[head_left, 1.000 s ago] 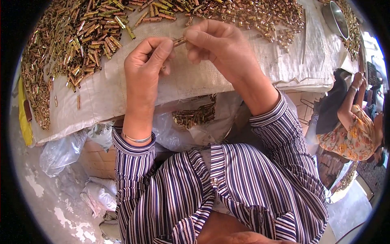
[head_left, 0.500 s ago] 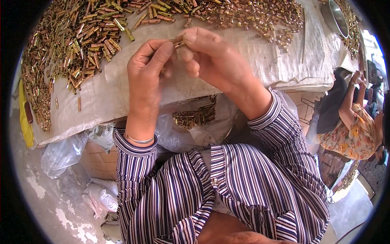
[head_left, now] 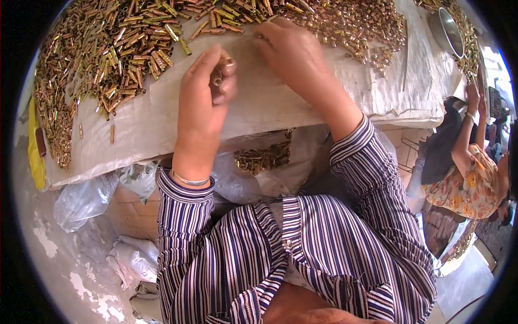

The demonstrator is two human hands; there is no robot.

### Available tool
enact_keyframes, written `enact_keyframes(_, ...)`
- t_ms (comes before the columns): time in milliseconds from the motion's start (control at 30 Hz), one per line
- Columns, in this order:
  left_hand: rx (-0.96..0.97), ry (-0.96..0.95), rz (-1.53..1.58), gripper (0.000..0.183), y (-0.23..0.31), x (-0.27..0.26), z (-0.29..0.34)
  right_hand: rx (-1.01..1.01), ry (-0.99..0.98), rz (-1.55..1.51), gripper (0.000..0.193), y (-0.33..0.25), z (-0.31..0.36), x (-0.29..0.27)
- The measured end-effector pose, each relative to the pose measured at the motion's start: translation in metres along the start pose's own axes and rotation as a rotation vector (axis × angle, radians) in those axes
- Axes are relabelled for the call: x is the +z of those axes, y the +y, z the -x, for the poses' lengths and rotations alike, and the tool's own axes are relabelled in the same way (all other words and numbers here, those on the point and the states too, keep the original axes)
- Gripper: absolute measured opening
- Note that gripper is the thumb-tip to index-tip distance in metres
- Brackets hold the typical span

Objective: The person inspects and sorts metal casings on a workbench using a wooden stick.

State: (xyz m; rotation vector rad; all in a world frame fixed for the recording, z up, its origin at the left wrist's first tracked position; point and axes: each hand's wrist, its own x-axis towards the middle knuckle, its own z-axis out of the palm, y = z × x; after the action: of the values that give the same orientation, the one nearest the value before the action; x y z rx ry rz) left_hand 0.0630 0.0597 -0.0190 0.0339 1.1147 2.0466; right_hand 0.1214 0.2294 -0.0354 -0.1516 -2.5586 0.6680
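My left hand point(head_left: 208, 81) is raised over the near part of the cloth-covered table point(head_left: 162, 116). Its fingers curl around a few small brass-coloured metal sleeves point(head_left: 218, 81), whose round open ends show at the palm. My right hand point(head_left: 294, 51) reaches to the near edge of the heaped metal parts, its fingers bent and slightly blurred. Something brass-coloured shows at those fingertips, too small and smeared to make out. Beyond my left hand lies a broad heap of long thin metal tubes point(head_left: 127, 51); past my right hand spread many short copper-coloured sleeves point(head_left: 356, 29).
A thin rod point(head_left: 405, 54) lies right of the short sleeves, and a metal bowl point(head_left: 447, 33) stands farther right. Under the table edge more metal parts point(head_left: 264, 158) lie on plastic. Another person in a floral top point(head_left: 467, 183) sits at the right. A clear plastic bag point(head_left: 86, 200) hangs at left.
My hands were together, fingertips meeting on a small metal tube. They have parted: the right has moved away to the heap's edge, the left stays back with sleeves in its fingers.
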Motion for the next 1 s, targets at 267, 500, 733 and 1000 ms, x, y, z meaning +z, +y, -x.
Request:
enact_keyframes(267, -0.015, 0.152, 0.256, 0.017, 0.018, -0.016, -0.016, 0.06, -0.17, 0.121, 0.016, -0.012, -0.004, 0.005)
enact_keyframes(500, 0.498, 0.326, -1.414, 0.022, 0.032, -0.005, -0.041, 0.079, -0.055, -0.047, 0.013, -0.003, -0.003, 0.006)
enact_keyframes(733, 0.758, 0.219, -1.987, 0.019, 0.034, -0.014, -0.053, 0.456, -0.156, -0.779, 0.014, -0.005, -0.001, -0.017)
enact_keyframes(1000, 0.236, 0.159, -1.096, 0.02, 0.022, 0.0, -0.019, 0.623, -0.151, -1.326, 0.014, -0.004, 0.008, -0.016)
